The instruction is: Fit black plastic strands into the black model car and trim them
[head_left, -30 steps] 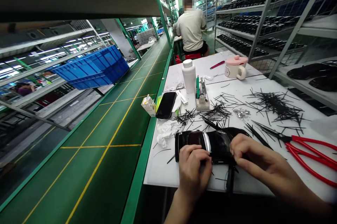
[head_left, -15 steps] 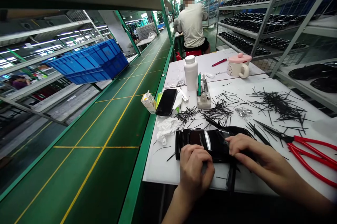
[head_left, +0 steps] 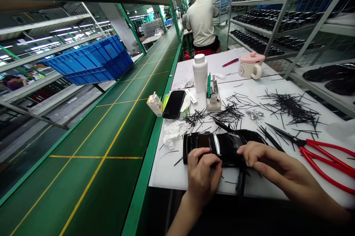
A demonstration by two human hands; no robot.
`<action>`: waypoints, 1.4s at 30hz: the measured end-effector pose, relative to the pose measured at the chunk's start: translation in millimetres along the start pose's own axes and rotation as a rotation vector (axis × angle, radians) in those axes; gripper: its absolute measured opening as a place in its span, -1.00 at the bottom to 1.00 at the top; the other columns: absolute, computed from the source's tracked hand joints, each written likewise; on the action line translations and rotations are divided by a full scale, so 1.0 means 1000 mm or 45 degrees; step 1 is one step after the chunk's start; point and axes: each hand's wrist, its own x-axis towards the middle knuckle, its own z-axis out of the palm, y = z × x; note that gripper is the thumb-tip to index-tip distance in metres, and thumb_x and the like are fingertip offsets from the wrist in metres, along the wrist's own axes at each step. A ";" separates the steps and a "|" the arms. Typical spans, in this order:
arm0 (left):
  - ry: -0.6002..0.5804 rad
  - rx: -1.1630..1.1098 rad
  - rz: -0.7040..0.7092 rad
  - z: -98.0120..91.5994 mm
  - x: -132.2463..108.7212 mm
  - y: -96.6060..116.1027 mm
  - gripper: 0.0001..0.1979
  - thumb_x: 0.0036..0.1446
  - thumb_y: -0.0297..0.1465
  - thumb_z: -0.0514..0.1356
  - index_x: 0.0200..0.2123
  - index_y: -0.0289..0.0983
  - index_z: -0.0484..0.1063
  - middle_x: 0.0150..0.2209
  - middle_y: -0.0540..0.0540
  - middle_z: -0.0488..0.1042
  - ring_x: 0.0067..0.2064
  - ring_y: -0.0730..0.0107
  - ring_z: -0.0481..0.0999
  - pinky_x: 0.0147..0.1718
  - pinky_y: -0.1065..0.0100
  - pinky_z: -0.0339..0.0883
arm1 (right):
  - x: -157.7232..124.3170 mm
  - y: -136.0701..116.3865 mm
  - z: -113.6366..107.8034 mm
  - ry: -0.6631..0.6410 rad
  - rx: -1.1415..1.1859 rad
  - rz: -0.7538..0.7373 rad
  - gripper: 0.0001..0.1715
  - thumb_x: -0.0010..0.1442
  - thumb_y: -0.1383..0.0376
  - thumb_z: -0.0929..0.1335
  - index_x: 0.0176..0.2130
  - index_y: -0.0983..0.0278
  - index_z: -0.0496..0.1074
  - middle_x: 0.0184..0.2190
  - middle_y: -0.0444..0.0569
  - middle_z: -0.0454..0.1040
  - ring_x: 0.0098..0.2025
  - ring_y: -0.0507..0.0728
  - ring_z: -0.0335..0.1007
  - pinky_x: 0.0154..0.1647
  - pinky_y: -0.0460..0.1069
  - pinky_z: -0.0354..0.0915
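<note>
Head view tipped a bit since the last frame, so the whole scene sits slightly higher and to the left; hands and car shifted only a little on the table. Left hand (head_left: 203, 177) comes up from the bottom, knuckles up, fingers curled over the near side of the model car body (head_left: 222, 146), gripping it. Right hand (head_left: 273, 164) reaches in from the lower right, fingers stretched left and pressed on the car's right part, holding it too. Car lies flat on the white table (head_left: 166, 171), near its front edge, long axis running left-right and slightly tilted, glossy window section toward the left end. Black sticks (head_left: 291, 106) lie in piles behind it and scattered around it. Red-handled snips (head_left: 327, 164) lie just right of the right hand. Crumpled tissue (head_left: 174, 132) sits left of the car; phone (head_left: 174, 104), white bottle (head_left: 200, 73) and mug (head_left: 251, 65) are further back. Green conveyor (head_left: 124, 132) runs along the table's left side, blue crate (head_left: 88, 60) beyond it. Co-worker (head_left: 201, 19) sits far ahead, back turned. Shelves (head_left: 277, 21) of black shells stand right.
</note>
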 end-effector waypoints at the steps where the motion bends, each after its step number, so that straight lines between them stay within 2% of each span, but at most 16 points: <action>1: 0.003 -0.007 0.002 0.000 0.000 0.000 -0.76 0.10 -0.66 0.23 -0.20 -0.28 0.35 -0.32 0.00 0.53 -0.06 0.33 0.42 0.00 0.26 0.34 | 0.000 -0.001 0.001 0.000 0.012 0.009 -0.89 0.39 0.32 0.24 -0.21 0.11 0.30 -0.20 -0.13 0.42 0.07 0.04 0.35 0.01 -0.19 0.32; 5: 0.023 -0.022 0.002 0.000 0.001 0.000 -0.75 0.09 -0.68 0.23 -0.20 -0.28 0.37 -0.33 0.00 0.54 -0.08 0.34 0.43 -0.03 0.27 0.36 | 0.002 -0.004 0.002 -0.030 0.055 -0.006 -0.88 0.40 0.31 0.23 -0.21 0.11 0.31 -0.27 -0.13 0.40 0.04 0.05 0.36 -0.04 -0.18 0.34; 9: 0.016 -0.034 0.000 0.000 0.002 0.000 -0.76 0.09 -0.68 0.22 -0.23 -0.27 0.36 -0.34 0.01 0.54 -0.13 0.34 0.44 -0.05 0.27 0.36 | 0.003 -0.002 0.001 -0.032 0.040 -0.043 -0.86 0.39 0.33 0.24 -0.17 0.09 0.34 -0.25 -0.14 0.42 0.03 0.03 0.37 0.01 -0.16 0.33; 13: 0.008 -0.033 -0.012 -0.001 0.002 0.001 -0.76 0.09 -0.66 0.21 -0.23 -0.25 0.35 -0.34 0.01 0.54 -0.15 0.34 0.46 -0.07 0.26 0.37 | 0.012 0.007 0.005 -0.025 -0.322 -0.188 -0.72 0.35 0.42 0.26 -0.02 0.08 0.35 -0.04 -0.08 0.42 0.13 0.06 0.29 0.15 -0.05 0.26; 17: 0.009 -0.046 -0.033 -0.001 0.001 0.001 -0.78 0.10 -0.65 0.20 -0.25 -0.25 0.32 -0.33 0.00 0.54 -0.14 0.35 0.45 -0.06 0.26 0.36 | 0.024 0.014 0.014 -0.160 -0.607 -0.289 -0.79 0.32 0.42 0.29 -0.08 0.16 0.37 0.07 0.01 0.37 0.22 0.16 0.18 0.22 0.10 0.23; 21: 0.013 -0.065 -0.052 -0.001 0.000 0.001 -0.79 0.11 -0.65 0.19 -0.30 -0.24 0.28 -0.33 0.02 0.53 -0.13 0.37 0.44 -0.05 0.26 0.34 | 0.029 0.019 0.023 -0.142 -0.652 -0.378 -0.87 0.31 0.42 0.30 -0.14 0.23 0.37 0.01 0.07 0.40 0.25 0.19 0.15 0.21 0.12 0.25; 25: 0.006 -0.083 -0.061 0.000 -0.001 0.000 -0.78 0.10 -0.66 0.19 -0.31 -0.25 0.27 -0.33 0.03 0.54 -0.13 0.37 0.43 -0.04 0.27 0.32 | 0.026 0.023 0.027 -0.066 -0.650 -0.467 -0.82 0.31 0.48 0.28 -0.14 0.25 0.39 -0.05 0.06 0.45 0.24 0.19 0.17 0.19 0.10 0.28; 34: -0.066 -0.032 -0.044 -0.002 0.001 0.001 -0.81 0.13 -0.63 0.19 -0.26 -0.24 0.34 -0.35 0.03 0.53 -0.13 0.34 0.49 -0.03 0.26 0.29 | 0.018 0.018 0.004 -0.189 -0.674 -0.483 -0.87 0.25 0.45 0.33 -0.25 0.25 0.46 0.07 0.12 0.42 0.28 0.26 0.15 0.18 0.17 0.30; 39: -0.030 -0.032 -0.044 -0.002 0.003 0.001 -0.82 0.12 -0.61 0.22 -0.24 -0.25 0.37 -0.34 0.03 0.54 -0.14 0.36 0.51 -0.05 0.29 0.31 | 0.022 0.015 -0.001 -0.138 -0.711 -0.555 -0.77 0.24 0.44 0.36 -0.13 0.21 0.52 0.15 0.10 0.40 0.31 0.28 0.11 0.19 0.21 0.28; 42: -0.020 -0.037 -0.030 -0.002 0.002 0.000 -0.82 0.12 -0.61 0.21 -0.25 -0.25 0.37 -0.35 0.02 0.54 -0.15 0.37 0.52 -0.06 0.30 0.33 | 0.023 0.013 -0.004 -0.189 -0.696 -0.527 -0.74 0.25 0.43 0.36 -0.10 0.17 0.54 0.15 0.07 0.39 0.32 0.27 0.08 0.19 0.20 0.28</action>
